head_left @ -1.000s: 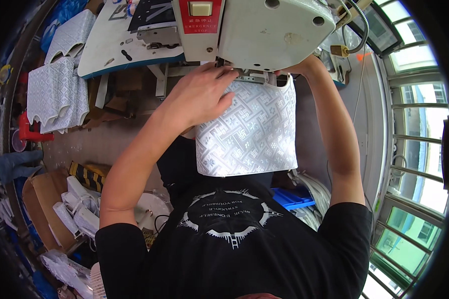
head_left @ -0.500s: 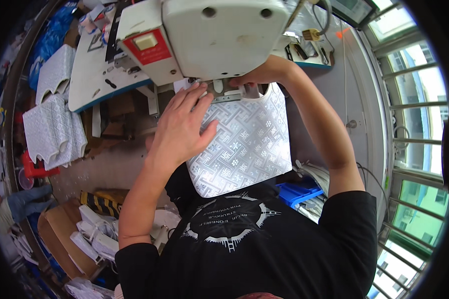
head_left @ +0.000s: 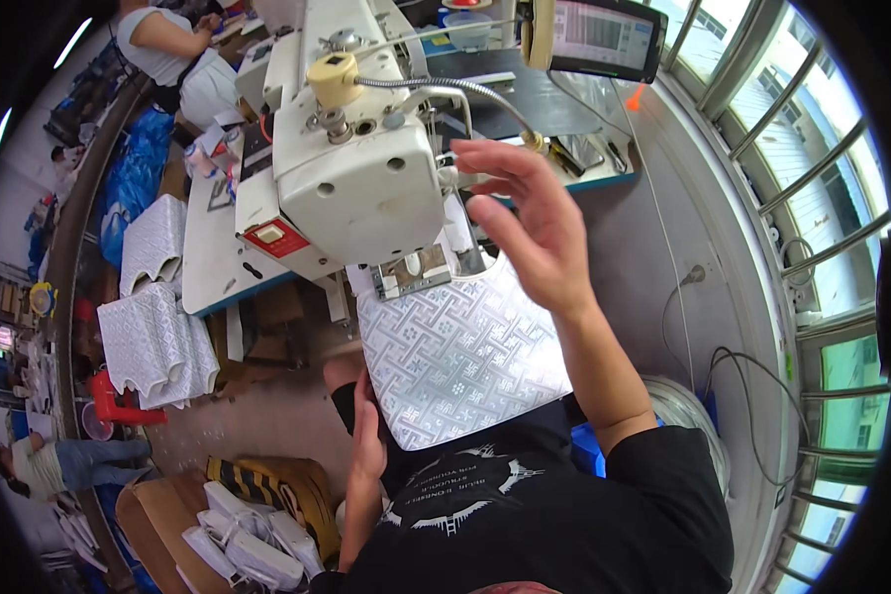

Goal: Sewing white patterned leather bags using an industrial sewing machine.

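A silvery-white patterned piece (head_left: 465, 356), stiff-looking with rounded corners, lies under the head of a white sewing machine (head_left: 361, 203). Its far edge sits at the metal clamp (head_left: 416, 272), and its near edge reaches my shirt. Low at the piece's left edge is my left hand (head_left: 368, 444), fingers stretched out along that side; its thumb is hidden. Raised to the right of the machine head, my right hand (head_left: 537, 233) has its fingers curved and apart with nothing between them. Its fingertips are close to the needle-side parts.
Stacked patterned pieces (head_left: 158, 346) stand left of the white worktable (head_left: 213, 262). A screen (head_left: 604, 40) is at the far right, near barred windows (head_left: 762, 129). Lower left, a cardboard box (head_left: 158, 525) holds white pieces. Another person (head_left: 178, 59) works at the upper left.
My left hand has left the clamp area and dropped to the piece's left edge. The right hand has come out from behind the machine head and risen. The view has tilted up.
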`<state>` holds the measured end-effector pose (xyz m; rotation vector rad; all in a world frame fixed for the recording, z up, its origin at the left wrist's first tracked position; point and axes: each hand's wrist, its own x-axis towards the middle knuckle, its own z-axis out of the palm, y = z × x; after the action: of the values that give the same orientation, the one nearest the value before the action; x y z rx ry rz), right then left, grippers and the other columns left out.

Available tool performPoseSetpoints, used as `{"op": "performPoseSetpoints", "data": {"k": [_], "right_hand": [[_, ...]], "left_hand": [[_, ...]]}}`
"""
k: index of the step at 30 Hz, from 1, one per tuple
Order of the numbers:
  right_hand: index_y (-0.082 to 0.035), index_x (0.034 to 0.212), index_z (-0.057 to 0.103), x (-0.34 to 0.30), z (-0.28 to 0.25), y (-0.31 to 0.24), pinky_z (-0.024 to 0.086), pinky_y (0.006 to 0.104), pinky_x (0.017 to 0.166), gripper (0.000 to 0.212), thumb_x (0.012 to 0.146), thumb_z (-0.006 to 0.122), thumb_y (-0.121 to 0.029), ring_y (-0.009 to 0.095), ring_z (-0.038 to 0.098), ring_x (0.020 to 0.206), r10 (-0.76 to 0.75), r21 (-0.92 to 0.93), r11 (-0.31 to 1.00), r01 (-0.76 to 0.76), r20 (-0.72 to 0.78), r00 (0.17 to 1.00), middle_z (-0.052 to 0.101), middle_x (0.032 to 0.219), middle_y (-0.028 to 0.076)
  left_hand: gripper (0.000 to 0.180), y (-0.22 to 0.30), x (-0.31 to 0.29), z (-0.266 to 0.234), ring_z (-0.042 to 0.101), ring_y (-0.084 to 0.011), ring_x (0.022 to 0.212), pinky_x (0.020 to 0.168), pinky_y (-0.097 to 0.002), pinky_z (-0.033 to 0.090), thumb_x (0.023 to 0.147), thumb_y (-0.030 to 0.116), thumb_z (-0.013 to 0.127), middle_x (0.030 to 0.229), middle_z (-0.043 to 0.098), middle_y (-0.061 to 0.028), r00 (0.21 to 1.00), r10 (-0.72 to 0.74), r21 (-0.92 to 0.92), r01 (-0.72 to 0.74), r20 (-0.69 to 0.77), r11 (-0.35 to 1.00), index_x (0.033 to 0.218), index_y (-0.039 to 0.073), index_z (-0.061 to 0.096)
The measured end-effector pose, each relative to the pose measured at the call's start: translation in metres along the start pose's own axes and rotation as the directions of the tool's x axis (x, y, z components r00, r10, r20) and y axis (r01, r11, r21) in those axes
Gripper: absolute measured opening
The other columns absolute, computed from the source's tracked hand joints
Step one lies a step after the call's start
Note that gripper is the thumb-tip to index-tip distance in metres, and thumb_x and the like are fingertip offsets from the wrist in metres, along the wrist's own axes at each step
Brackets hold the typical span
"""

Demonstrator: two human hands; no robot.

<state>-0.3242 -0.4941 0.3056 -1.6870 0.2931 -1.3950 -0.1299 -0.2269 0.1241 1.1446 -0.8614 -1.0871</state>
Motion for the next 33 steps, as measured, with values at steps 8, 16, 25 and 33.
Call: {"op": "performPoseSetpoints", "data": {"k": [8, 16, 25, 33], "right_hand": [[0.002, 0.142, 0.057, 0.010, 0.012, -0.016, 0.044, 0.0309, 0.107, 0.040, 0.106, 0.063, -0.014, 0.017, 0.060, 0.125, 0.243, 0.160, 0.959, -0.234, -0.038, 0.969, 0.063, 0.137, 0.009], [0.002, 0.135, 0.062, 0.012, 0.010, 0.010, 0.038, 0.0319, 0.107, 0.041, 0.111, 0.054, -0.030, 0.015, 0.055, 0.117, 0.284, 0.352, 0.892, -0.282, 0.049, 0.958, 0.063, 0.129, 0.008], [0.000, 0.117, 0.065, -0.012, -0.013, 0.011, 0.039, 0.0371, 0.107, 0.029, 0.108, 0.054, -0.025, 0.021, 0.055, 0.119, -0.040, 0.291, 0.956, -0.017, 0.188, 0.981, 0.060, 0.120, 0.010], [-0.003, 0.107, 0.070, -0.078, -0.057, 0.092, 0.045, 0.0425, 0.099, 0.029, 0.100, 0.068, -0.031, 0.026, 0.062, 0.097, 0.198, -0.467, 0.875, -0.129, 0.101, 0.975, 0.066, 0.100, 0.010]], "left_hand": [[0.108, 0.032, -0.026, 0.040, 0.034, -0.0315, 0.151, 0.123, -0.0409, 0.029, 0.098, 0.039, 0.068, 0.166, 0.028, -0.0232, 0.986, -0.152, 0.016, 0.152, 0.060, 0.988, 0.166, 0.001, -0.006], [0.123, 0.039, -0.028, 0.055, 0.035, -0.0332, 0.150, 0.123, -0.0429, 0.029, 0.084, 0.021, 0.082, 0.165, 0.028, -0.0248, 0.996, -0.070, 0.229, 0.056, 0.054, 0.972, 0.166, 0.002, -0.008], [0.119, 0.039, -0.035, 0.061, 0.041, -0.0337, 0.147, 0.122, -0.0416, 0.030, 0.087, 0.022, 0.080, 0.162, 0.034, -0.0261, 0.999, -0.034, 0.278, 0.025, 0.029, 0.960, 0.166, 0.001, -0.007], [0.113, 0.039, -0.028, 0.069, 0.041, -0.0333, 0.147, 0.122, -0.0406, 0.031, 0.089, 0.023, 0.076, 0.162, 0.035, -0.0261, 1.000, 0.009, 0.339, -0.004, -0.014, 0.941, 0.166, 0.000, -0.004]]}}
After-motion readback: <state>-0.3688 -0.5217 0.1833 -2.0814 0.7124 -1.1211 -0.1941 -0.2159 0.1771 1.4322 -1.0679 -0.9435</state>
